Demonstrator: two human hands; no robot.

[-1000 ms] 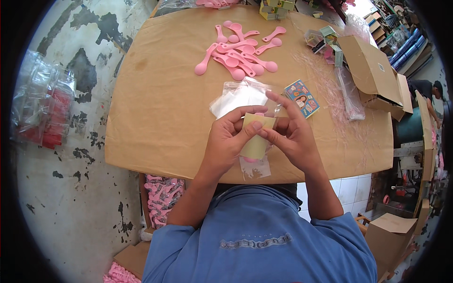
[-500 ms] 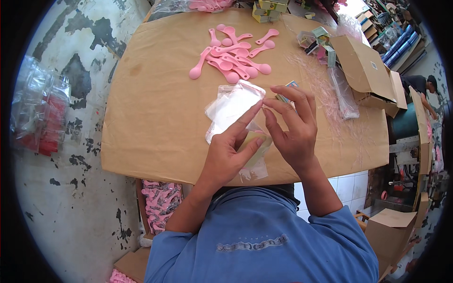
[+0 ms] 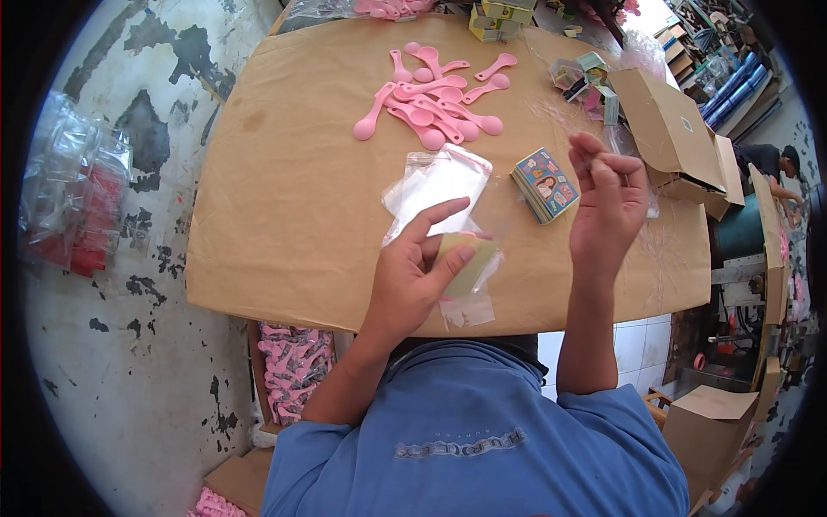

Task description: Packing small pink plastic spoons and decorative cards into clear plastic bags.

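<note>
My left hand (image 3: 409,280) is closed on a small clear plastic bag with a pale yellow-green card (image 3: 469,265) in it, thumb on top and index finger stretched out. Beyond it lies a pile of clear plastic bags (image 3: 444,185). My right hand (image 3: 610,194) is raised to the right, palm partly up, thumb and fingers pinched together; what they hold, if anything, is too small to make out. A stack of colourful printed cards (image 3: 547,185) sits just left of that hand. Farther back is a heap of pink measuring spoons (image 3: 431,99).
Brown paper covers the table (image 3: 276,198). Thin clear strips (image 3: 663,250) are scattered on its right side, near an open cardboard box (image 3: 663,121). Below the left edge stands a box of bagged pink spoons (image 3: 295,370). Another person (image 3: 771,164) is at the far right.
My right hand has moved away from the bag, up and to the right, uncovering the card stack. My left hand still holds the bag at nearly the same place.
</note>
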